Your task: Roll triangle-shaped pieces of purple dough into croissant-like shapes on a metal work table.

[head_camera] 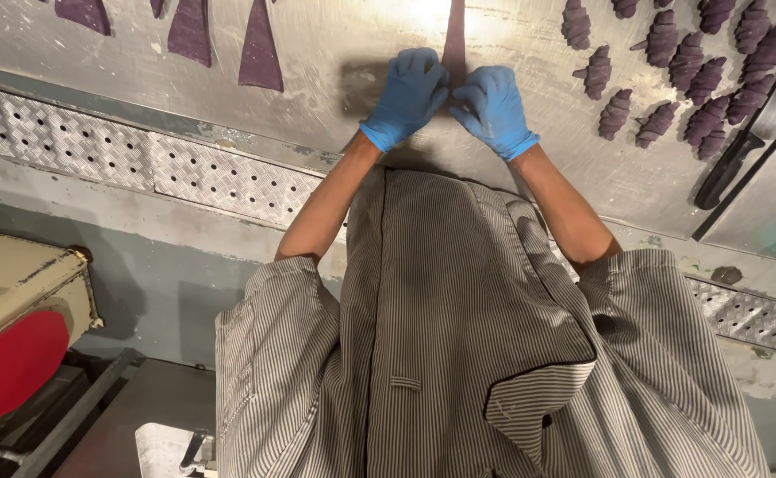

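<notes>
Together, both gloved hands (pixel 450 99) press a purple dough triangle (pixel 454 40) on the steel table (pixel 317 115).

Steel worktop (pixel 229 115) spans the upper frame, its surface scuffed. Three purple dough triangles (pixel 258 49) lie at upper left, flat and apart from one another. Rolled purple crescents (pixel 689 71) sit in loose rows at upper right, close together, some touching. A black-handled knife (pixel 729 168) lies along the seam at right, beside the crescents. A perforated metal strip (pixel 140 155) runs below the worktop edge, left to right. A beige machine with a red round part (pixel 12 332) stands at lower left. Striped grey coat (pixel 459 354) fills the lower centre
</notes>
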